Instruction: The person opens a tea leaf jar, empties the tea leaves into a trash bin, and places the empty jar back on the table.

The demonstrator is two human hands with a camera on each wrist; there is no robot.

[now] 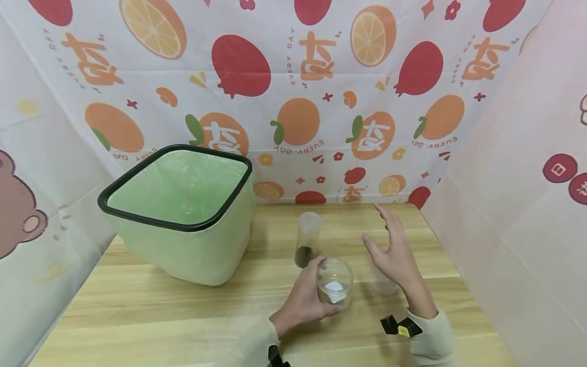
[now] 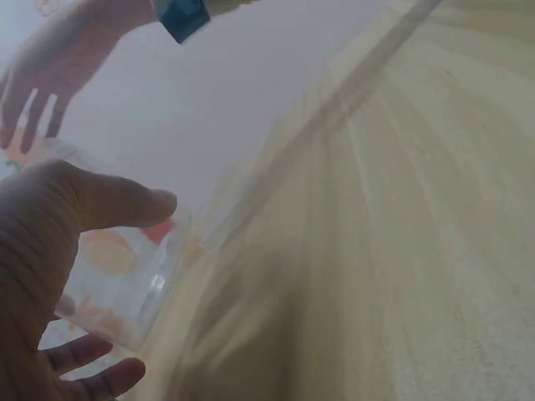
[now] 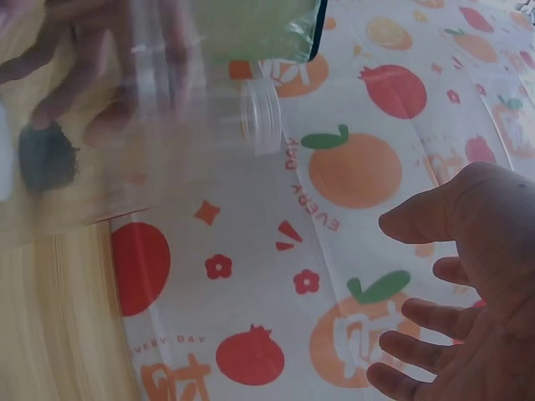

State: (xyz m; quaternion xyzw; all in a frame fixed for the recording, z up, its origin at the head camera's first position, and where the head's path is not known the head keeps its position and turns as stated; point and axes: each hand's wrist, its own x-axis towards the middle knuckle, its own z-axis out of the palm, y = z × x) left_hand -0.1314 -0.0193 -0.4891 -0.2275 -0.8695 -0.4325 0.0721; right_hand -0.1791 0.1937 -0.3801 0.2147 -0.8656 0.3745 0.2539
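My left hand grips a clear open-topped plastic jar, its thumb on the near side and fingers behind. A small white piece lies inside the jar. To the right, my right hand is raised with thumb and fingers spread, holding nothing. Beneath it on the table is a clear round lid, partly hidden by the wrist. Behind the left hand stands a taller clear container with dark material at its bottom. The left wrist view shows the jar tilted in the hand's grasp.
A pale green bin with a black rim stands on the left of the wooden table. Fruit-printed cloth hangs along the back edge, and pale sheets close off both sides.
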